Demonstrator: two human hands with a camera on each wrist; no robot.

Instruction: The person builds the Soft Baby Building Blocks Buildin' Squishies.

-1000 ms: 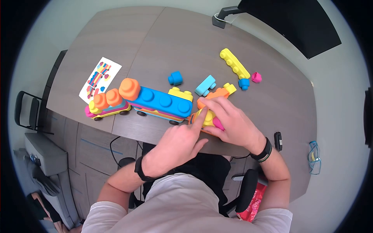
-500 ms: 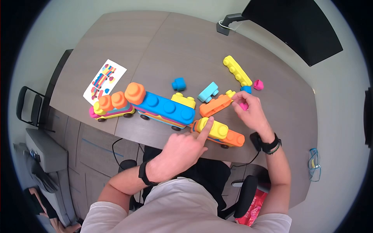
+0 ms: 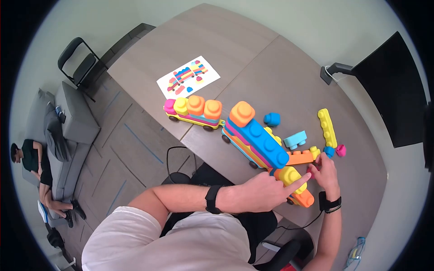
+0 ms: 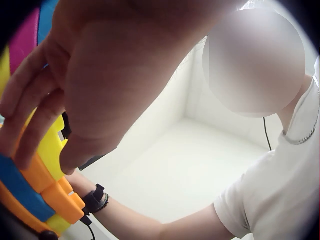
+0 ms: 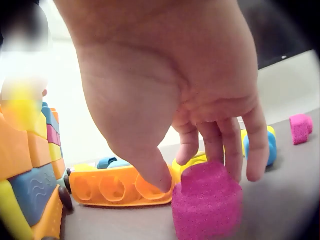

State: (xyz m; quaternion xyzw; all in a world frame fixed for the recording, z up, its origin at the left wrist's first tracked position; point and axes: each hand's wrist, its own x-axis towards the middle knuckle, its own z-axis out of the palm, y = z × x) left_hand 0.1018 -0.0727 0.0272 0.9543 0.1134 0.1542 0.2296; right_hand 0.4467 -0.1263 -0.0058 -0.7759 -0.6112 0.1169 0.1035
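A train of toy blocks stands along the table's near edge. My left hand (image 3: 255, 194) is beside its end car, index finger straight out over the yellow block (image 3: 286, 174) on top. In the left wrist view the other fingers hang loosely bent by that car's orange block (image 4: 60, 199). My right hand (image 3: 326, 175) hovers low with fingers spread, gripping nothing. Just by it sits a pink block (image 5: 207, 205) on the table. Past the thumb lies a long orange block (image 5: 117, 186), with a small yellow block (image 3: 314, 151) at its end.
Farther off lie a light-blue block (image 3: 295, 139), a blue block (image 3: 272, 119), a long yellow block (image 3: 327, 128) and another pink block (image 3: 341, 150). A printed picture sheet (image 3: 181, 79) lies beyond the front car. A monitor (image 3: 393, 95) stands at the right; someone sits on the sofa (image 3: 79, 108).
My right hand has left the end car and moved right to the loose blocks, a pink block going from the car to the table. The head view has swung left; my left hand stays by the car.
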